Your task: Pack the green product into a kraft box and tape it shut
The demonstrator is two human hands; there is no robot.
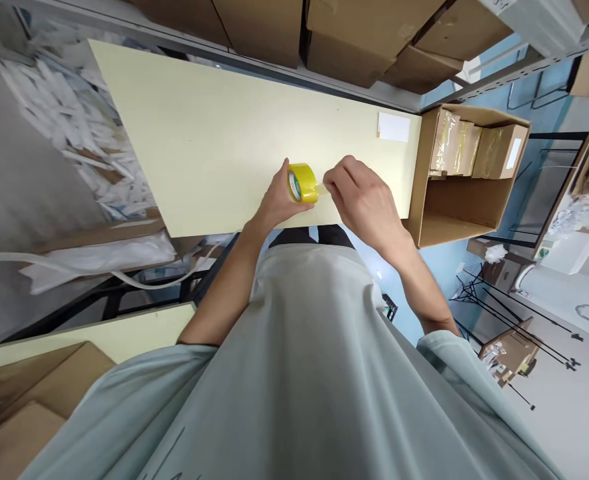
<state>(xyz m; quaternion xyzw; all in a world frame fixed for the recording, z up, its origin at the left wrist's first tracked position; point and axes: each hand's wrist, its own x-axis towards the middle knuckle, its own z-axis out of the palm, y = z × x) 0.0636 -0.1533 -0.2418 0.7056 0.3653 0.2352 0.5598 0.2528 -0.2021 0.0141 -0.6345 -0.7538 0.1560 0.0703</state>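
My left hand is wrapped round a yellow roll of packing tape, holding it on edge just above the near edge of the pale yellow table. My right hand is closed in a pinch right beside the roll, its fingertips on the loose end of the tape. Both forearms reach out from my light grey shirt.
An open cardboard box holding wrapped packages stands at the table's right end. A white card lies near that end. Brown cartons line the shelf behind. A heap of white bags lies left; another carton sits near left.
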